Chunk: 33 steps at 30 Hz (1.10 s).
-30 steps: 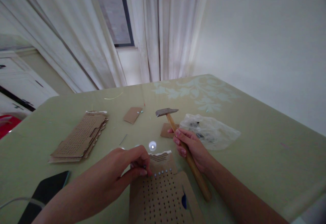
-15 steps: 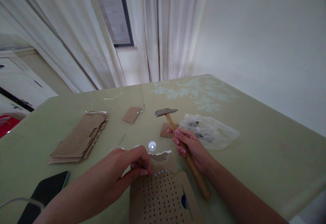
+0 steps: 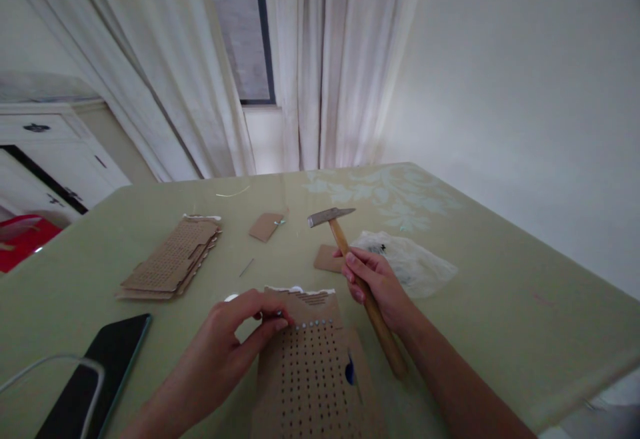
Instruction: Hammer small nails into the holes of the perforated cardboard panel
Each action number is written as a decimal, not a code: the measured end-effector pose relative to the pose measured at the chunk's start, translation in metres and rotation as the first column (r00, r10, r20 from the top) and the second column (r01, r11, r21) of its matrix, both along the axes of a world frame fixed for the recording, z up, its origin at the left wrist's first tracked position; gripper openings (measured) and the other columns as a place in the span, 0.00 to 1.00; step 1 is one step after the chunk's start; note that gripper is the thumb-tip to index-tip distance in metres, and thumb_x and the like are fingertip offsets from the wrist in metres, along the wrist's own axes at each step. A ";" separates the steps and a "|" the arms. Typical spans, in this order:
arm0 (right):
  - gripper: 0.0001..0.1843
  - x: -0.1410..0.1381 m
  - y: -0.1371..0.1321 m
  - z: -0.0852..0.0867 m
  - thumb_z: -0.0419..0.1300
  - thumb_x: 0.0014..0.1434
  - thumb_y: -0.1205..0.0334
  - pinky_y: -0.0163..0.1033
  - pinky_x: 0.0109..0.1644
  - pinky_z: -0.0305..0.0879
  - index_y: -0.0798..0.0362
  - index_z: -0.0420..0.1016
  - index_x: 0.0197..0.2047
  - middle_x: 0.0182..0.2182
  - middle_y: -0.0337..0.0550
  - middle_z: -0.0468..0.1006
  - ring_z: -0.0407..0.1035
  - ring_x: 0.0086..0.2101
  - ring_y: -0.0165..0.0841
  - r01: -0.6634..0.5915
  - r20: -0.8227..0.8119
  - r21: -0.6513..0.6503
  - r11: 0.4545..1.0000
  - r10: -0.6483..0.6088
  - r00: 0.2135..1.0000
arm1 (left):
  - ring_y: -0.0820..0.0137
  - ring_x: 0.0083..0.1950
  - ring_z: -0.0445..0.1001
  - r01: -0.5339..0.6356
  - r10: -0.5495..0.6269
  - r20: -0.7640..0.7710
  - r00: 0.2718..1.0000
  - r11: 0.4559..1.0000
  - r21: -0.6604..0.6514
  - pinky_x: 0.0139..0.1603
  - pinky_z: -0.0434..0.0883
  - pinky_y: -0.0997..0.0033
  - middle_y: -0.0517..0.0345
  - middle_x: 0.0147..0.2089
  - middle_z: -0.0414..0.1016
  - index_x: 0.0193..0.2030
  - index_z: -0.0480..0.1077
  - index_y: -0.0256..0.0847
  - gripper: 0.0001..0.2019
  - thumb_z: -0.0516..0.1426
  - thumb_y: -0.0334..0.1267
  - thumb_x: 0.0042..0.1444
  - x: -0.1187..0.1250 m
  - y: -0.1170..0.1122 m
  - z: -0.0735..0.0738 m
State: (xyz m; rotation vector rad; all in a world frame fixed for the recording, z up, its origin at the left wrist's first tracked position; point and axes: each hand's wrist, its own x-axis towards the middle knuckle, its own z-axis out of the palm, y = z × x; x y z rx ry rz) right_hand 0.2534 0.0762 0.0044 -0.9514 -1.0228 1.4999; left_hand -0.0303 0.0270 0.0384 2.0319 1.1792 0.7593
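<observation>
In front of me lies a brown cardboard piece (image 3: 315, 372) punched with rows of small holes. Several round silvery heads fill its top row. My left hand (image 3: 245, 336) pinches something small and dark, perhaps a nail, at the left end of that row; the fingers mostly cover it. My right hand (image 3: 373, 282) is wrapped round the wooden handle of a hammer (image 3: 370, 306), gripping it high up. The metal head points up and away, raised to the right of the cardboard and apart from it.
A stack of perforated cardboard (image 3: 173, 256) lies at the left, with a black phone (image 3: 100, 376) and white cable (image 3: 103, 379) nearer me. Small cardboard squares (image 3: 266, 226), a loose nail (image 3: 247, 267) and a clear plastic bag (image 3: 415, 262) lie beyond my hands.
The view has shifted slightly, showing more of the phone and cabinet. My left hand still pinches at the top row, its fingers a little more open to view. The hammer stays raised.
</observation>
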 end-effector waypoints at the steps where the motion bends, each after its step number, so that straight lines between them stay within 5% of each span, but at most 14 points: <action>1: 0.22 0.003 -0.003 0.006 0.75 0.61 0.44 0.31 0.19 0.48 0.54 0.84 0.45 0.24 0.32 0.70 0.58 0.16 0.22 -0.008 0.033 0.031 0.999 0.007 0.999 | 0.65 0.44 0.82 -0.019 0.019 0.015 1.000 1.000 0.016 0.48 0.75 0.68 0.61 0.41 0.86 0.43 0.82 0.49 0.08 0.60 0.41 0.72 0.002 -0.003 -0.003; 5: 0.18 0.022 -0.026 0.041 0.66 0.70 0.44 0.34 0.21 0.50 0.52 0.83 0.41 0.21 0.32 0.66 0.57 0.17 0.26 -0.113 0.403 0.236 0.965 0.009 0.915 | 0.64 0.43 0.82 -0.058 0.052 0.075 0.996 0.994 0.092 0.46 0.76 0.66 0.58 0.40 0.86 0.42 0.82 0.47 0.09 0.59 0.42 0.72 0.010 -0.007 -0.011; 8: 0.15 0.033 -0.049 0.069 0.63 0.74 0.50 0.40 0.28 0.60 0.48 0.84 0.39 0.24 0.39 0.75 0.67 0.24 0.34 -0.283 0.747 0.365 0.887 -0.097 0.657 | 0.65 0.42 0.82 -0.054 0.039 0.109 0.993 0.989 0.141 0.45 0.76 0.67 0.57 0.40 0.85 0.41 0.81 0.46 0.09 0.59 0.40 0.72 0.015 -0.006 -0.011; 12: 0.10 0.034 -0.073 0.094 0.62 0.75 0.54 0.48 0.40 0.71 0.41 0.86 0.53 0.41 0.47 0.89 0.81 0.36 0.47 -0.438 0.873 0.426 0.791 -0.232 0.430 | 0.65 0.45 0.81 -0.021 0.001 0.115 0.993 0.984 0.177 0.48 0.76 0.67 0.56 0.42 0.85 0.43 0.80 0.45 0.08 0.58 0.36 0.73 0.019 -0.005 -0.011; 17: 0.13 0.024 -0.090 0.105 0.57 0.78 0.56 0.43 0.35 0.73 0.43 0.83 0.54 0.43 0.48 0.89 0.83 0.35 0.44 -0.420 0.866 0.488 0.765 -0.362 0.346 | 0.66 0.45 0.79 -0.005 -0.029 0.133 0.991 0.970 0.243 0.48 0.74 0.68 0.59 0.41 0.84 0.42 0.79 0.45 0.08 0.59 0.34 0.73 0.021 -0.004 -0.020; 22: 0.16 0.022 -0.100 0.112 0.51 0.80 0.58 0.43 0.41 0.80 0.49 0.79 0.58 0.45 0.48 0.89 0.85 0.36 0.41 -0.562 0.917 0.393 0.727 -0.355 0.182 | 0.68 0.41 0.77 -0.018 -0.027 0.146 0.989 0.954 0.299 0.44 0.72 0.71 0.63 0.38 0.82 0.40 0.78 0.47 0.08 0.60 0.32 0.71 0.021 -0.003 -0.026; 27: 0.15 0.020 -0.102 0.115 0.51 0.81 0.55 0.40 0.40 0.80 0.49 0.77 0.56 0.43 0.47 0.89 0.85 0.38 0.40 -0.460 0.848 0.529 0.713 -0.464 0.257 | 0.68 0.45 0.79 -0.016 -0.029 0.176 0.984 0.968 0.252 0.48 0.74 0.70 0.61 0.42 0.83 0.43 0.80 0.48 0.07 0.60 0.33 0.72 0.020 -0.005 -0.027; 33: 0.17 0.017 -0.104 0.095 0.49 0.81 0.56 0.43 0.42 0.83 0.51 0.78 0.56 0.44 0.50 0.89 0.86 0.38 0.42 -0.531 0.912 0.406 0.744 -0.368 0.181 | 0.67 0.48 0.79 0.002 -0.026 0.147 0.989 0.987 0.163 0.50 0.75 0.69 0.55 0.47 0.79 0.40 0.82 0.45 0.11 0.58 0.34 0.72 0.018 -0.006 -0.030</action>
